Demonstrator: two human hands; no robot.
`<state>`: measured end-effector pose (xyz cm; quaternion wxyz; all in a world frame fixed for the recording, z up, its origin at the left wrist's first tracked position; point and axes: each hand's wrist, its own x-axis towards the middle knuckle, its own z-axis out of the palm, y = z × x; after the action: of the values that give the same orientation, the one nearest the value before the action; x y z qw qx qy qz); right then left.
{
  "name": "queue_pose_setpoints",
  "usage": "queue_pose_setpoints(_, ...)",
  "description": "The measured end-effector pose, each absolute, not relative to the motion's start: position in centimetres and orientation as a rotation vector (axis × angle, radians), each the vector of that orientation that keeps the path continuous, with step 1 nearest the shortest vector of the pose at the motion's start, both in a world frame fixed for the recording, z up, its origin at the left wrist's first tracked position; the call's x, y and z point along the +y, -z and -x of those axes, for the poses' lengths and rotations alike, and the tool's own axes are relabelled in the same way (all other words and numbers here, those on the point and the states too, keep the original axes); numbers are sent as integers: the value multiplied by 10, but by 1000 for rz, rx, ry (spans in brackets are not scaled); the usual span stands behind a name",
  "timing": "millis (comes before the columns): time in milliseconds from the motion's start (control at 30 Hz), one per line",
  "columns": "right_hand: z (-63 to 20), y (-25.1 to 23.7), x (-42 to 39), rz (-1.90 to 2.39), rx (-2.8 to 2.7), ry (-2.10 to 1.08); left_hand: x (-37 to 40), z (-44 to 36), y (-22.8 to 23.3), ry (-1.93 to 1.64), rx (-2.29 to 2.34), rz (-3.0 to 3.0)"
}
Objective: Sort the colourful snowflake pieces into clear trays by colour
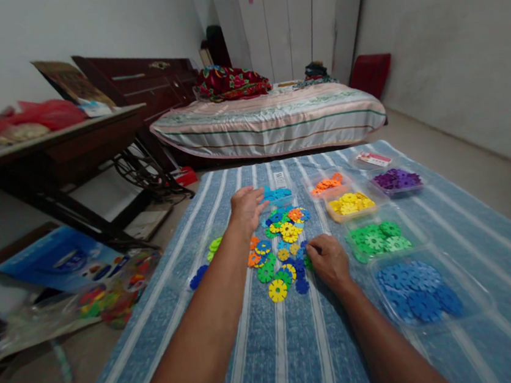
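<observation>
Five trays already hold sorted discs, among them the green tray point(376, 240) and blue tray point(415, 296), but a mixed pile point(282, 244) lies unsorted mid-cloth, so plenty is left. Right hand point(329, 261) pinches a disc at the pile's near right edge; left hand point(244, 209) hovers open over its far-left side. That pile's long axis runs away from the person, toward the bed point(270, 122).

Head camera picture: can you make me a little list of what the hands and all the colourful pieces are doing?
left hand: spread flat over the far edge of the mixed pile
right hand: fingers bent at the pile's near right edge, touching pieces
mixed pile: many-coloured snowflake discs loose on the striped blue cloth
sorted trays: orange, yellow, purple, green, blue
behind: bed
</observation>
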<state>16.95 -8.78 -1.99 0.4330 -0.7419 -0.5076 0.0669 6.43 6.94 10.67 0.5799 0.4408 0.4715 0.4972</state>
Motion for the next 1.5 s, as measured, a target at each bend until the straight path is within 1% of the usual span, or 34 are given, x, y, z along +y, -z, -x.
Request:
queue_pose_setpoints(100, -169, 20, -88, 1859, -1258, -170, 63, -68, -95, -1057, 1247, -1245)
queue_pose_setpoints(300, -169, 17, -88, 1867, -1256, -155, 26, -43, -56, -502, 1137, -1943)
queue_pose_setpoints(433, -170, 18, -88, 1871, -1263, -144, 7, -26, -54, -137, 1097, -2359)
queue_pose_setpoints(567, -170, 19, -87, 1875, -1263, -128, -13, -18, -62, 66, 1138, -2542)
queue_pose_setpoints(867, -170, 21, -88, 1859, -1258, -136, -38, -8, -61, 152, 1191, -2626)
queue_pose_setpoints(1167, -171, 19, -88, 1888, -1269, -134, -33, -1, -61, 81, 1264, -2455)
queue_pose_setpoints(1500, -170, 18, -88, 1907, -1258, -146, -26, 5, -53, 4, 1230, -2397)
